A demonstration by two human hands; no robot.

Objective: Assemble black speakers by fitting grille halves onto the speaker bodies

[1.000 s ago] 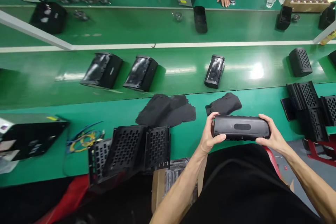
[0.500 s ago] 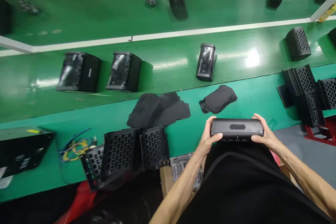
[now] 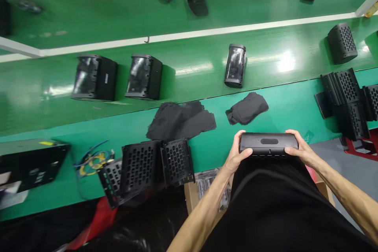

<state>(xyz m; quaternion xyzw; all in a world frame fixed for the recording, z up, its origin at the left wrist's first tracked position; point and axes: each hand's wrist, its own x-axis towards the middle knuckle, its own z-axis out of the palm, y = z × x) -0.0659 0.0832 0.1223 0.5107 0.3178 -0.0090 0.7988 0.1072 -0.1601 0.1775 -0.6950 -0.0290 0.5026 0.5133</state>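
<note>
My left hand (image 3: 238,151) grips the left end of a black speaker housing (image 3: 269,141), thumb on the near side and fingers at the far edge. At the opposite end my right hand (image 3: 297,149) is closed on it in the same way. The housing lies level in front of my lap, its face with an oval recess upward; its underside is hidden. Just beyond it, a small stack of black sheets (image 3: 248,108) rests on the green table (image 3: 206,153). A larger heap of black sheets (image 3: 181,120) spreads to the left.
Perforated black panels (image 3: 140,165) stand at the near left, with more perforated panels (image 3: 348,94) at the right. Several speaker units sit along the green belt (image 3: 195,67), one speaker (image 3: 235,65) straight ahead. Coiled cables (image 3: 94,162) lie left. A cardboard box (image 3: 191,197) is below the table edge.
My view has shifted slightly, so the table things appear a little higher and farther right. Both hands keep the same grip on the speaker housing. Parts on the far belt have moved left.
</note>
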